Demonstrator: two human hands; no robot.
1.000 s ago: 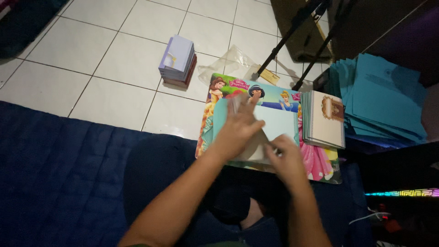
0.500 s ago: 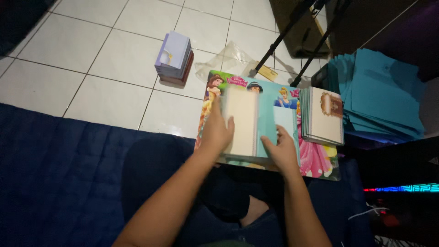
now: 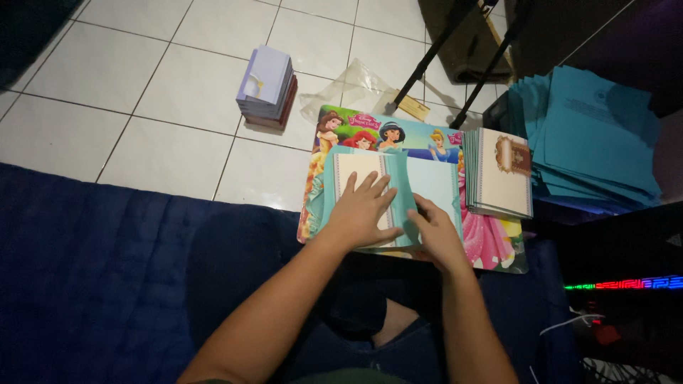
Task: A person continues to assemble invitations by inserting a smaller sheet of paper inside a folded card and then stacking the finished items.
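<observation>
A teal folded card (image 3: pixel 420 186) with a cream inner panel (image 3: pixel 356 171) lies on a colourful cartoon board (image 3: pixel 377 131) across my lap. My left hand (image 3: pixel 363 210) presses flat on the cream panel, fingers spread. My right hand (image 3: pixel 434 231) rests on the card's lower middle, fingertips at the fold. Neither hand grips anything; both press the card down.
A stack of cream cards with an ornate emblem (image 3: pixel 501 171) sits on the board's right side. Teal envelopes (image 3: pixel 590 135) are piled at the far right. A stack of lilac cards (image 3: pixel 267 89) stands on the tiled floor, beside a clear plastic bag (image 3: pixel 348 89). A dark blue quilt (image 3: pixel 107 270) lies at the left.
A cream flap that my hands were lifting has been folded down flat. Both hands now press on the card; the left has settled over the cream panel.
</observation>
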